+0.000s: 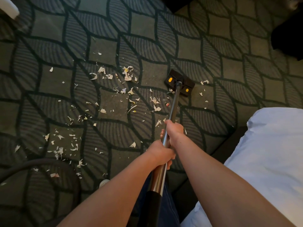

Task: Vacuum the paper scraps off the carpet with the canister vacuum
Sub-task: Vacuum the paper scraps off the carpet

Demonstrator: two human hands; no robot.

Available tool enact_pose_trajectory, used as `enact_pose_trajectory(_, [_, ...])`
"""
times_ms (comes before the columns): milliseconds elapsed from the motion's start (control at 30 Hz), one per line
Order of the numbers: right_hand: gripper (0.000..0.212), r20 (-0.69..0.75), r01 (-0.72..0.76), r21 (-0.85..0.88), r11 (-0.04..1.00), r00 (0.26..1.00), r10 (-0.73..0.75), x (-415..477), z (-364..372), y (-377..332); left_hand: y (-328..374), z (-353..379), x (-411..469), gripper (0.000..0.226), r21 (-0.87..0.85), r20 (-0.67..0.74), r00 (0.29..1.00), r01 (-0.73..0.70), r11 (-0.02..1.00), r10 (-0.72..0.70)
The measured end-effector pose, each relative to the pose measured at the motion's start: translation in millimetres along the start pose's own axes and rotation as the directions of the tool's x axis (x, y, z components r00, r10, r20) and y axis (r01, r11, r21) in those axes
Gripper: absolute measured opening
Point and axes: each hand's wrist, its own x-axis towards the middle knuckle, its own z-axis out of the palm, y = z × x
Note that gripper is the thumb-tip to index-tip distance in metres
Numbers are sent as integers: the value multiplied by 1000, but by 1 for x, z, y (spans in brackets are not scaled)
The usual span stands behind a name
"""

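**Head camera: both my hands hold the vacuum tube**

Closest to me, my blue trousers show under my arms. The tip of a white shoe pokes out onto the carpet. A black grip sits on the near end of the shiny metal tube.

My left hand is wrapped tight round the tube, with the fingers curled under it. My right hand grips the same tube a bit further along, just ahead of the left one. The two hands are very near each other, but I cannot tell if they touch.

On my right is a bed with a white sheet. On my left, a dark hose curves over the carpet.

Paper scraps lie all over the carpet, and most of them are to the left of the tube. Some are down near my shoe. More are in the middle. A bigger bunch lies further off, level with the end of the tube. A few small bits lie to the right as well.

The tube runs away from me and a little to the right. At its far end is the black floor head, flat on the carpet, with two yellow spots on top. A few scraps lie right at its near edge.

Far away, a white thing sits in the top left corner. Dark shapes fill the top right. I cannot tell what they are.
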Motion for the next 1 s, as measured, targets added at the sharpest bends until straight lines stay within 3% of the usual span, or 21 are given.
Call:
enact_pose_trajectory(467, [26,8,-1,-12,1000,1000,1,-49,25,73,-77,-20,-39,29,-29,37,998,59,998,-58])
enact_pose_trajectory(700, [38,11,-36,25,999,999,36,-66,39,110,-114,-27,-59,36,-41,50,996,79,996,-77])
enact_pose_trajectory(1000, [28,11,-37,52,998,999,37,-85,48,142,-147,-31,-80,30,-56,52,996,80,995,-78])
